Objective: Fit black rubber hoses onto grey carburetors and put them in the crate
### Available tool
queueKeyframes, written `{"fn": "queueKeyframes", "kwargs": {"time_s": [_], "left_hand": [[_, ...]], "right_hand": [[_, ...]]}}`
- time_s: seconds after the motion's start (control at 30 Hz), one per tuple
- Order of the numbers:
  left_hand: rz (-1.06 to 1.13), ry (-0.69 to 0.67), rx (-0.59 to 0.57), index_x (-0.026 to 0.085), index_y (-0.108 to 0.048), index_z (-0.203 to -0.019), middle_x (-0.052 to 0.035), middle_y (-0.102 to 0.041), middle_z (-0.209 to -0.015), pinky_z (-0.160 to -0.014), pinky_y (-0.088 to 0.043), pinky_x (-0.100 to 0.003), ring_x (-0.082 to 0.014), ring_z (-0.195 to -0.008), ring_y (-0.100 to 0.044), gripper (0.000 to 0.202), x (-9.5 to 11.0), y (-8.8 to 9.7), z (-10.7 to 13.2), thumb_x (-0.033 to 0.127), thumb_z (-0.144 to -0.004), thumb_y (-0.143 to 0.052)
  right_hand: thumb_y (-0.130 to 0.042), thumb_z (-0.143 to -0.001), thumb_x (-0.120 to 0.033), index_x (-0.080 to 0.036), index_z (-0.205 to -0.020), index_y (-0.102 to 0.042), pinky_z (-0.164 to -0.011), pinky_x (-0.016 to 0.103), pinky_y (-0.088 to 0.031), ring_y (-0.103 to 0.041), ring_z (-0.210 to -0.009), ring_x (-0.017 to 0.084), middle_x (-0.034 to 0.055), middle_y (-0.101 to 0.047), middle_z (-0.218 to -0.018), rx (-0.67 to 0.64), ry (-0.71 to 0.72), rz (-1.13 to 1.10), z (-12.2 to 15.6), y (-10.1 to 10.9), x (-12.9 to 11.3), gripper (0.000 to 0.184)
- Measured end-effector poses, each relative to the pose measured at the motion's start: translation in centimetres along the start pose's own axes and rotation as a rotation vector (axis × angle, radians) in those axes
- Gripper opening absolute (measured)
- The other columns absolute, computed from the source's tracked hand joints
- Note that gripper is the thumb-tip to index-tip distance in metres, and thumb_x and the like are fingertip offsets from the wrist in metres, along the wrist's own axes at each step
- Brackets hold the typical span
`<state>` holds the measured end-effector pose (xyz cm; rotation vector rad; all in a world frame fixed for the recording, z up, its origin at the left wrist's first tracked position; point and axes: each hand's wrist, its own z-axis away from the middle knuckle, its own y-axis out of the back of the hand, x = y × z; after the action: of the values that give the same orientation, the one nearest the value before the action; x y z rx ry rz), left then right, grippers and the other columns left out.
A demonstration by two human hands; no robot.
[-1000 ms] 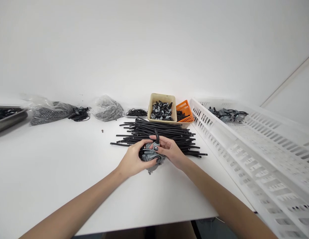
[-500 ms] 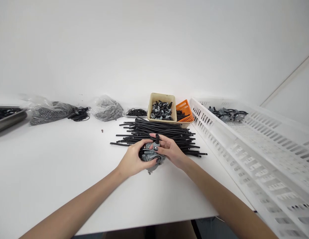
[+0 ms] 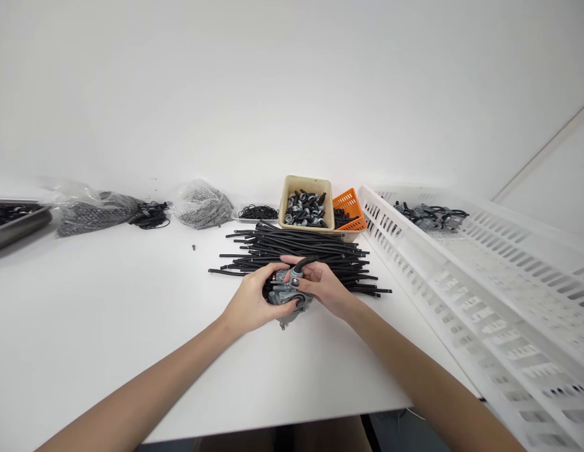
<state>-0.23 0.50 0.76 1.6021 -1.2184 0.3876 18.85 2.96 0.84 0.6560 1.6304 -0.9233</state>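
Note:
A grey metal carburetor [image 3: 285,295] is held above the front middle of the white table, partly hidden by my fingers. My left hand [image 3: 254,300] is closed round its left side, the thumb lying across the front. At the carburetor's top, my right hand [image 3: 322,282] is closed on the grey cap [image 3: 295,274], with thumb and fingers pinching it. A black rubber boot [image 3: 305,263] comes out of this cap and leans to the right over my right hand's fingers. Just behind both hands lies a pile of black rubber hoses [image 3: 296,243].
A beige bin [image 3: 283,199] of caps with boots stands behind the hoses, beside an orange basket [image 3: 350,202] and a tray of black rings [image 3: 258,213]. Plastic bags [image 3: 202,204] and a metal tray [image 3: 23,227] lie left. A white crate [image 3: 433,251] with carburetors stands right.
The black rubber boot stood upright and now tilts over to the right. Both hands keep their hold in nearly the same place.

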Motion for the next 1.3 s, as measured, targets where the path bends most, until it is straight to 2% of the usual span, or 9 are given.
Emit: {"fn": "queueKeyframes", "kwargs": {"time_s": [0.1,0.2,0.4,0.53,0.67,0.9,1.03,1.17,1.3], "left_hand": [[-0.015,-0.004,0.007,0.021,-0.063,-0.117,-0.004,-0.075,-0.107,-0.085,-0.055,-0.034,-0.0234,-0.094,-0.071,0.048,-0.1,0.0,0.0,0.03,-0.071,-0.074],[-0.044,0.009,0.023,0.019,-0.064,-0.114,-0.0048,-0.075,-0.104,-0.085,-0.056,-0.035,-0.0236,-0.091,-0.071,0.048,-0.2,0.0,0.0,0.033,-0.07,-0.075],[0.002,0.006,0.004,0.02,-0.064,-0.116,-0.0029,-0.076,-0.102,-0.08,-0.056,-0.032,-0.0218,-0.087,-0.072,0.049,0.0,0.0,-0.1,0.027,-0.069,-0.075],[-0.006,-0.008,0.004,0.019,-0.064,-0.116,-0.0033,-0.075,-0.102,-0.081,-0.056,-0.032,-0.0217,-0.088,-0.071,0.048,-0.1,0.0,-0.1,0.027,-0.07,-0.074],[-0.033,0.01,0.01,0.019,-0.064,-0.115,-0.0047,-0.075,-0.105,-0.085,-0.056,-0.034,-0.0227,-0.091,-0.071,0.048,-0.3,0.0,0.0,0.031,-0.07,-0.075],[-0.009,-0.012,0.011,0.02,-0.063,-0.118,-0.0045,-0.076,-0.107,-0.084,-0.057,-0.033,-0.023,-0.091,-0.072,0.052,-0.2,0.0,0.0,0.028,-0.069,-0.076],[-0.012,-0.025,0.008,0.021,-0.064,-0.115,-0.0038,-0.076,-0.107,-0.086,-0.057,-0.033,-0.0236,-0.095,-0.072,0.049,0.0,0.0,0.0,0.027,-0.068,-0.076],[-0.012,-0.014,0.011,0.021,-0.064,-0.114,-0.0041,-0.076,-0.105,-0.085,-0.057,-0.033,-0.023,-0.092,-0.072,0.049,-0.1,0.1,0.0,0.028,-0.067,-0.076],[-0.007,-0.005,0.008,0.019,-0.064,-0.117,-0.0048,-0.076,-0.104,-0.084,-0.058,-0.034,-0.023,-0.089,-0.072,0.051,-0.3,0.0,0.1,0.029,-0.068,-0.076]], "right_hand": [[-0.079,-0.079,-0.047,-0.019,-0.091,-0.065,-0.073,0.026,-0.046,-0.062,-0.078,0.013,0.0037,-0.073,-0.091,-0.04,0.003,-0.058,-0.1,0.6,0.3,0.034],[-0.085,-0.074,-0.041,-0.021,-0.082,-0.055,-0.068,0.024,-0.044,-0.059,-0.07,0.011,0.0018,-0.073,-0.086,-0.007,-0.032,-0.129,0.0,1.1,0.3,0.036],[-0.088,-0.07,-0.035,-0.024,-0.114,-0.064,-0.081,0.027,-0.049,-0.066,-0.087,0.014,-0.0009,-0.072,-0.091,0.007,-0.017,-0.027,0.0,-0.1,-0.3,0.052],[-0.084,-0.075,-0.043,-0.019,-0.099,-0.071,-0.078,0.027,-0.048,-0.063,-0.082,0.013,0.0022,-0.072,-0.089,-0.023,0.008,-0.026,-0.1,0.2,0.1,0.036],[-0.087,-0.071,-0.041,-0.02,-0.081,-0.059,-0.067,0.024,-0.044,-0.059,-0.068,0.011,-0.0001,-0.07,-0.078,0.009,-0.029,-0.14,0.0,0.9,0.3,0.036],[-0.089,-0.068,-0.036,-0.022,-0.11,-0.067,-0.083,0.029,-0.049,-0.066,-0.086,0.015,-0.0003,-0.071,-0.09,0.014,0.008,-0.008,-0.1,-0.1,-0.1,0.049],[-0.08,-0.078,-0.045,-0.018,-0.097,-0.073,-0.077,0.029,-0.048,-0.063,-0.081,0.015,0.0041,-0.072,-0.09,-0.055,0.011,-0.018,-0.1,0.4,0.2,0.034],[-0.084,-0.076,-0.041,-0.018,-0.089,-0.068,-0.071,0.025,-0.046,-0.062,-0.074,0.012,0.0037,-0.073,-0.087,-0.038,-0.004,-0.085,0.1,1.0,0.2,0.031],[-0.083,-0.076,-0.044,-0.021,-0.099,-0.068,-0.078,0.028,-0.05,-0.067,-0.081,0.014,0.0027,-0.074,-0.091,-0.032,0.012,-0.017,0.0,0.6,0.2,0.035]]}}
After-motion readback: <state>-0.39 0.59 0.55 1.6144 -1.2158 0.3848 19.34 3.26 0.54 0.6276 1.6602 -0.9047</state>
